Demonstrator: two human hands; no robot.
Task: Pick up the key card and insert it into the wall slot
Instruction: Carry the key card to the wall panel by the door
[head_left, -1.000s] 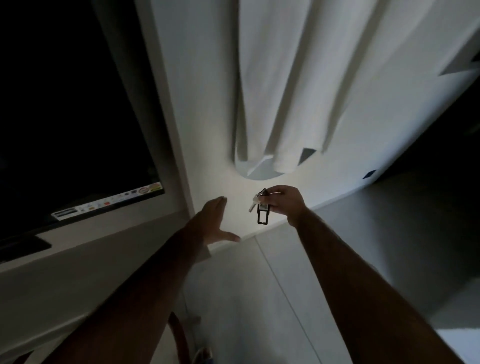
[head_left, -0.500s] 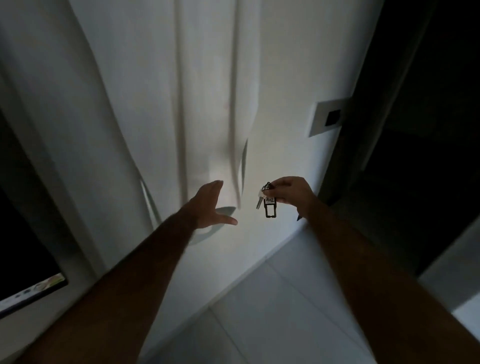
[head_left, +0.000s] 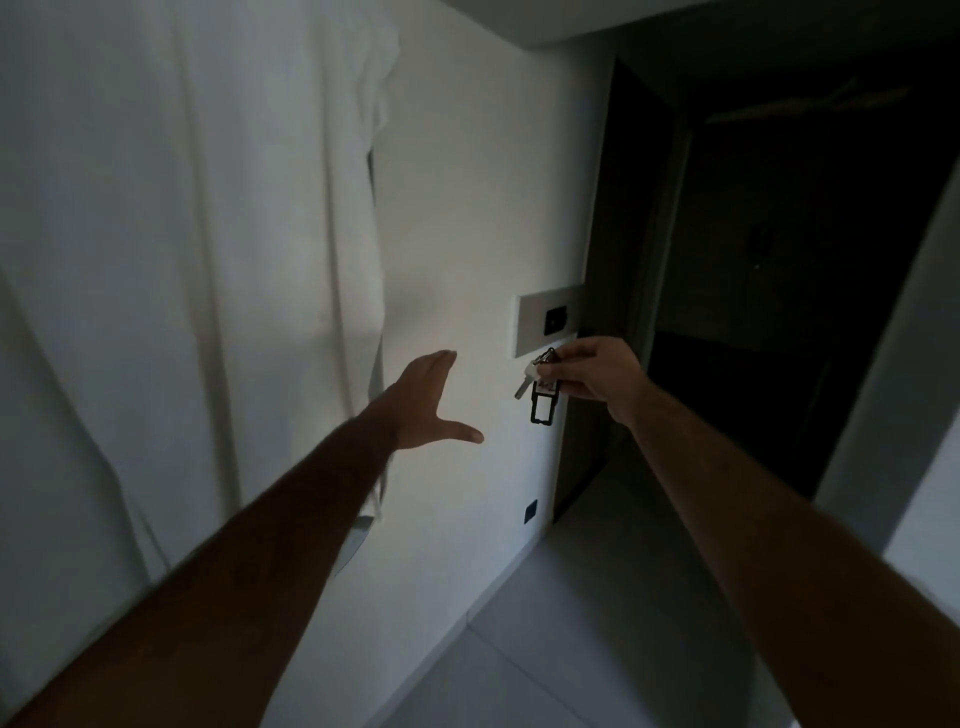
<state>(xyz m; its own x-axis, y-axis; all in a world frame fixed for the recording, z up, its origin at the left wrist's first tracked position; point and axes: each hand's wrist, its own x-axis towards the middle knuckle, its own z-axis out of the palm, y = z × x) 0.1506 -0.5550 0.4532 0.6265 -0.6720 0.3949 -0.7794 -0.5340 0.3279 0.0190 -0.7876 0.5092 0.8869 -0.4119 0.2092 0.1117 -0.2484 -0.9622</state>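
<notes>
**Operator:** Carrying the key card (head_left: 543, 400) up to the wall plate (head_left: 548, 319) is the step I'm in. My right hand (head_left: 597, 375) has its fingers pinched together on the top of the bunch, and the dark card frame hangs below them with a small metal key (head_left: 525, 383) dangling to its left. The bunch sits just under the plate's lower edge, close to the wall.

**Observer:** And the slot itself?

**Operator:** There's a small dark rectangle on the plate, the slot (head_left: 555, 320), above and slightly right of the card. The room is dim, so I can't be sure that this opening is the real mouth of the reader; it may only be a marking.

**Observer:** What's your left hand doing?

**Operator:** My left hand (head_left: 425, 401) is spread flat, thumb out, holding nothing, reaching toward the bare wall (head_left: 457, 208) beside the curtain (head_left: 208, 234). Whether it touches the wall I can't tell.

**Observer:** Next move?

**Operator:** I judge the card needs lifting and turning so a thin edge faces the opening, then a straight push in. The loose key could swing against the plate, so I'd want a firmer hold on the card itself first, perhaps with the free hand helping.
</notes>
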